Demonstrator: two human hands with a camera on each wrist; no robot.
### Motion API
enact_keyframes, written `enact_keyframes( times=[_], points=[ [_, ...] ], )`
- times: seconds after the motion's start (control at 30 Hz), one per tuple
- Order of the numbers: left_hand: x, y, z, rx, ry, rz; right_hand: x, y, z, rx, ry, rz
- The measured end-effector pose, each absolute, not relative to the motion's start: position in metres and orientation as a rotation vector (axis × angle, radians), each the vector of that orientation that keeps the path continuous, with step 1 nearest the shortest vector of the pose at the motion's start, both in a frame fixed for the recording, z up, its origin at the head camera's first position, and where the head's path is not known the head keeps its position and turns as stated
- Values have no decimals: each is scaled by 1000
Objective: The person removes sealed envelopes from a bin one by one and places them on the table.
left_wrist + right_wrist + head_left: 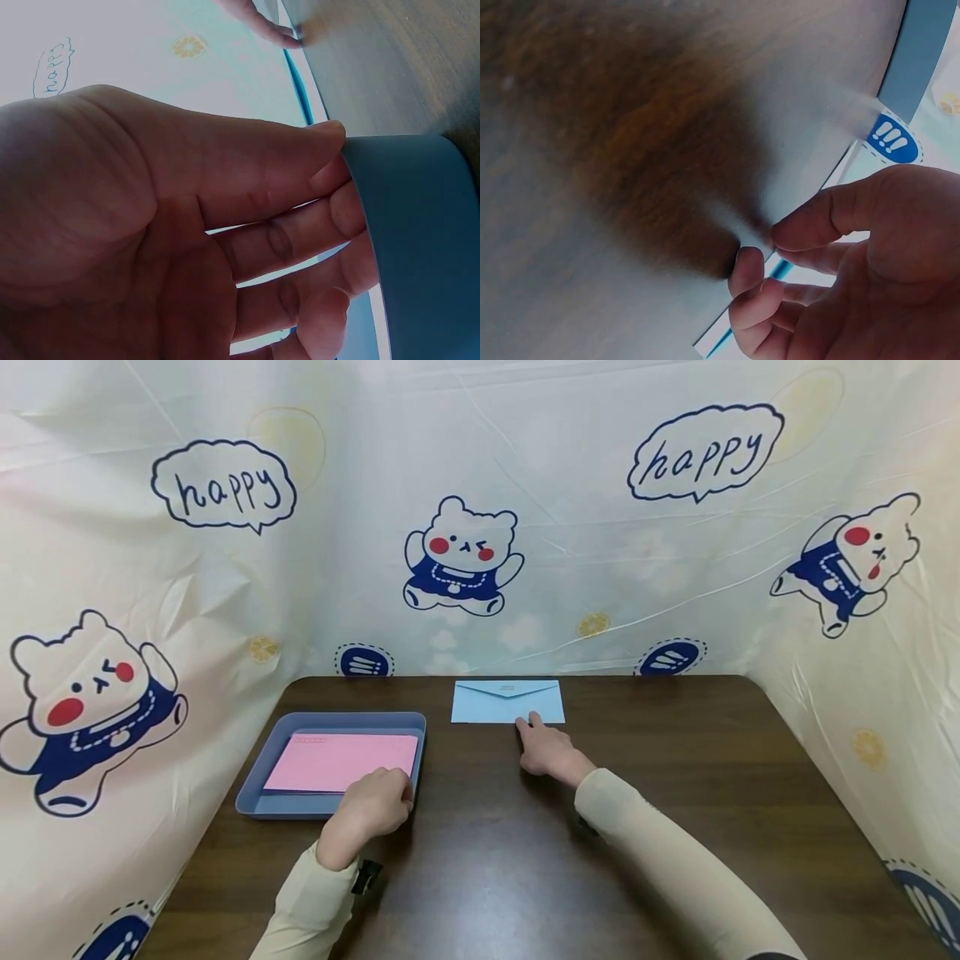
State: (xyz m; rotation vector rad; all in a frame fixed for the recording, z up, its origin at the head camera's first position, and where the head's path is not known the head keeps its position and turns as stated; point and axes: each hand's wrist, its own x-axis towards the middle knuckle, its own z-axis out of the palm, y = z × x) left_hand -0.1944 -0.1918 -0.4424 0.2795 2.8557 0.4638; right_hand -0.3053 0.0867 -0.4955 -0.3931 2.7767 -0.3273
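Observation:
On the left of the table stands a blue-grey tray (251,793) with a pink envelope (337,760) lying in it. My left hand (377,800) grips the tray at its near right corner. In the left wrist view the thumb (322,135) meets the rim, and curled fingers (277,240) reach behind the wall, which hides some fingertips. At the table's far edge a light blue envelope (495,703) lies flat, flap side up. My right hand (546,748) touches its near edge with relaxed fingers, thumb and index tips slightly apart in the right wrist view.
The dark brown wooden table (675,777) spreads between and around the two hands. A pale printed curtain (570,527) with bears and speech bubbles hangs along its far edge and sides. A dark strap (366,877) shows at the left wrist.

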Motion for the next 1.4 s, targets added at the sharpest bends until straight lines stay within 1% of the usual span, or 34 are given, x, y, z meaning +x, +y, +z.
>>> enact_keyframes(
  times=[0.27, 0.87, 1.4],
  points=[
    [-195, -192, -444, 314, 2877, 434, -305, 86, -495, -384, 2777, -315],
    [-194, -191, -442, 294, 2866, 429, -296, 77, -489, -380, 2799, -404],
    [-194, -191, -440, 292, 2858, 424, -292, 63, -486, -488, 2917, -472]
  ],
)
